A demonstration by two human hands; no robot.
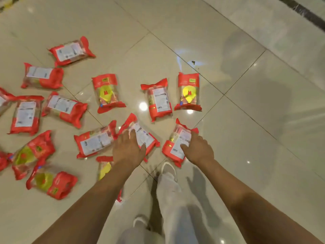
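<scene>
Several red plastic packets with white labels or yellow emblems lie scattered on a glossy tiled floor. My left hand [128, 147] lies over one label-up packet [143, 136] near the middle, its fingers and thumb curled round the packet's sides. My right hand [197, 148] grips another label-up packet [177, 143] just to the right, thumb on the label and fingers round its far edge. Both packets look to be low at the floor; motion blur hides whether they are lifted.
More packets [60, 110] spread to the left and behind, with two [189, 92] standing apart ahead. My white trouser leg and shoe [168, 171] are below the hands. Bare beige tiles [255, 138] stretch to the right; a dark strip [302, 9] runs at top right.
</scene>
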